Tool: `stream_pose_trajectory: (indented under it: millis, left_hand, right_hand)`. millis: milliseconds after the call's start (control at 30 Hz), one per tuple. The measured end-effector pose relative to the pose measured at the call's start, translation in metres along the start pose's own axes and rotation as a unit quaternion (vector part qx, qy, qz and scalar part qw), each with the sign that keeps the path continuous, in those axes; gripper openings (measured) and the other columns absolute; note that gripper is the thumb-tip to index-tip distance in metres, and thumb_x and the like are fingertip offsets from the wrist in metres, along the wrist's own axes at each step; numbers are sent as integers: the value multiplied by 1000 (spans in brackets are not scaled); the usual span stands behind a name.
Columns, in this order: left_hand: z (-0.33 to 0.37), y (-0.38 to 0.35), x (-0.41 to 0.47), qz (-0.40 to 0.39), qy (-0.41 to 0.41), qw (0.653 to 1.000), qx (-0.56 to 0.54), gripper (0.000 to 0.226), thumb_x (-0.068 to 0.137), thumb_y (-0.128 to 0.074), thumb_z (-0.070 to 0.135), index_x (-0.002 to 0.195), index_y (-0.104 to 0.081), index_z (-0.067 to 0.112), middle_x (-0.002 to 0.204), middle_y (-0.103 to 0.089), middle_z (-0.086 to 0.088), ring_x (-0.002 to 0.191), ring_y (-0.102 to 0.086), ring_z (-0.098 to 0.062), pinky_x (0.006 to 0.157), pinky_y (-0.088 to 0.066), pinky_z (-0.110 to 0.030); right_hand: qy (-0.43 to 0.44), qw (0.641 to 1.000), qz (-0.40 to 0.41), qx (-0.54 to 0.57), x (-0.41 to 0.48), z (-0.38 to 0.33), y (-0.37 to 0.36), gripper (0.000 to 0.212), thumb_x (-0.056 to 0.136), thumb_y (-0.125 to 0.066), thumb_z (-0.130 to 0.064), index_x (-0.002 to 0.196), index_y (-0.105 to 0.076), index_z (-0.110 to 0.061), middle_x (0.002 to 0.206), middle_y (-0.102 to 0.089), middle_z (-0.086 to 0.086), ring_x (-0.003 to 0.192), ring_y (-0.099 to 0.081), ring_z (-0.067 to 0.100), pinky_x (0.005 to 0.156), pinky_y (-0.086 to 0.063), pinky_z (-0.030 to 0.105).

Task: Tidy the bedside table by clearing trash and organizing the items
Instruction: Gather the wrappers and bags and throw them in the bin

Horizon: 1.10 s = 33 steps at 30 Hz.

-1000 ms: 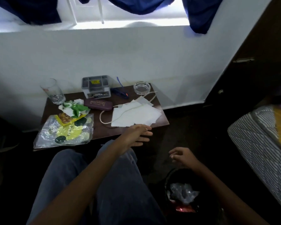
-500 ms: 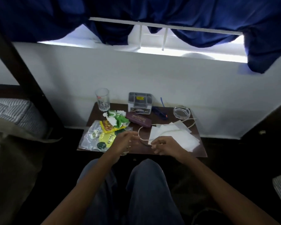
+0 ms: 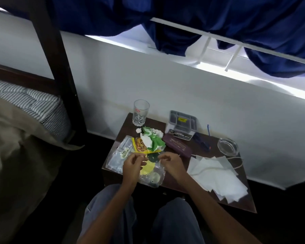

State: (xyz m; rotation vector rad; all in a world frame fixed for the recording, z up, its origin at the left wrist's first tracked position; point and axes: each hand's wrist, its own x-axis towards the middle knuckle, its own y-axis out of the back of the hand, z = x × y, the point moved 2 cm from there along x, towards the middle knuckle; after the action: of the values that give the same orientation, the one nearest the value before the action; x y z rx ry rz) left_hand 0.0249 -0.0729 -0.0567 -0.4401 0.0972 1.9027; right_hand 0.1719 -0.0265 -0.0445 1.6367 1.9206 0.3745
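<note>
Cluttered table, centre frame: trash-clearing step, right hand pinches the clear plastic bag, left hand curled, its grip unclear; next needs a clean lift.

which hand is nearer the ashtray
Right. The right hand is left of the ashtray and nearer the table's front; the left hand is farther left.

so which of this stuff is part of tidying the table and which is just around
Job: crumpled green wrapper, yellow snack packet, clear plastic wrapper, white paper sheets, clear glass tumbler, grey plastic organiser, maroon case, blue pen, glass ashtray, dark wooden bedside table.
Just around: striped mattress, blue curtain.
</note>
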Motion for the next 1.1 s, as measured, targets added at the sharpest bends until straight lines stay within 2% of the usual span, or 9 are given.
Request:
stream_pose_trajectory:
  millis: [133,233,333,400,600,833,933,1000,1100]
  left_hand:
    - [-3,1,16,1,27,998,-51,14,90,-52,8,92,-66,5,86,-70,-13,74,-62,-23,70,-46,-31]
    - [-2,0,26,1,24,996,-81,16,91,-51,8,91,-67,6,86,-70,-13,74,-63,-22,68,-47,-29]
    - [0,-2,35,2,20,995,-98,17,92,-49,8,90,-67,6,85,-71,-11,75,-64,-22,70,-48,-29]
    - [0,-3,42,2,25,994,-102,17,92,-50,10,90,-67,9,84,-73,-6,76,-65,-21,71,-49,-29]
    - [0,-2,51,15,41,990,-131,20,92,-48,10,88,-68,12,83,-73,-5,74,-66,-17,69,-49,-28]
    - [0,-4,49,12,21,994,-106,18,91,-49,7,98,-64,16,97,-71,-4,87,-64,-20,75,-48,-30]
    - [3,-5,47,20,-3,993,-120,27,93,-49,13,115,-57,27,114,-62,1,101,-59,-16,80,-48,-31]
    - [5,-9,46,-6,25,991,-133,28,95,-46,25,121,-55,29,119,-59,4,104,-58,-16,83,-51,-35]
    - [2,-19,43,-104,96,984,-109,36,97,-35,40,116,-61,24,123,-61,-4,110,-61,-27,94,-49,-51]
  right_hand:
    - [-5,996,81,-30,34,-1,-13,24,80,-59,-3,102,-67,-4,105,-65,14,91,-59,22,81,-45,28]
    - [-4,988,120,-99,55,-4,-22,36,83,-63,-21,115,-59,-7,116,-55,15,106,-51,27,88,-42,35]
    - [-34,978,114,-172,71,-9,-31,54,82,-62,-44,125,-49,-15,124,-46,10,120,-39,29,87,-41,38]
    - [-39,972,99,-209,77,-8,-40,56,82,-61,-46,128,-46,-17,127,-45,8,122,-37,28,86,-41,37]
    - [-8,976,149,-160,84,5,-51,30,85,-56,-14,115,-59,-15,114,-58,7,106,-55,25,78,-44,31]
    - [73,986,149,-14,70,0,-21,27,74,-59,9,93,-69,-8,87,-67,8,75,-60,16,71,-53,28]
    - [118,986,116,-20,49,-4,-4,26,70,-61,12,86,-70,-7,81,-66,2,65,-55,3,62,-42,7]
    - [142,987,64,-27,36,-7,1,26,69,-61,14,81,-72,-6,77,-63,-8,65,-56,2,60,-40,6]
    - [174,984,-11,-49,22,-16,-6,31,70,-58,14,82,-76,-8,80,-64,-11,73,-59,-3,63,-42,7]
